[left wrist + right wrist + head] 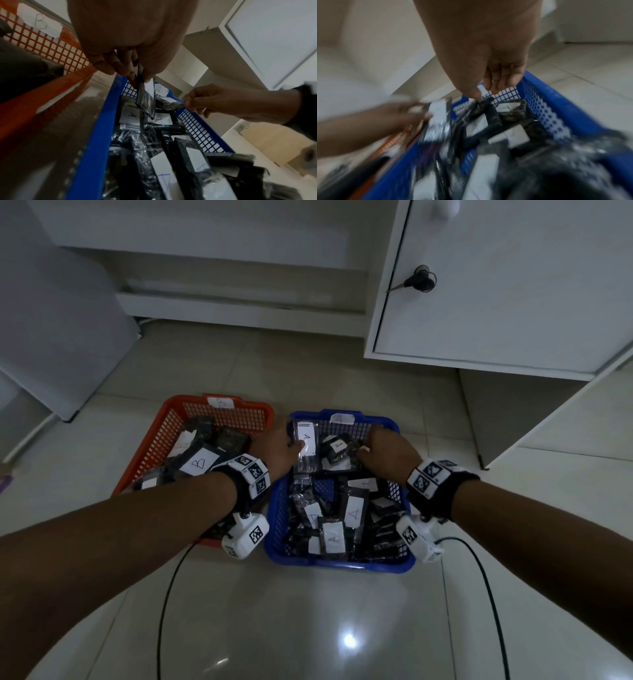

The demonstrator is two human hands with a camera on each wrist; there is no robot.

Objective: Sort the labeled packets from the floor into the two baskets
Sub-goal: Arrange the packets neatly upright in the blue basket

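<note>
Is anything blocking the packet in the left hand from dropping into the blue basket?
Nothing visible blocks it. The left hand holds the A packet over the blue basket, inside its far-left corner. Only other A packets lie below, so it would land on them.

1. Both bare forearms reached forward, banded at the wrists.
2. The left hand pinched between thumb and fingers.
3. The right hand curled its fingertips in a pinching grip.

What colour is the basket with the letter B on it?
Orange. The B basket shows best in the head view, left of the blue basket.
</note>
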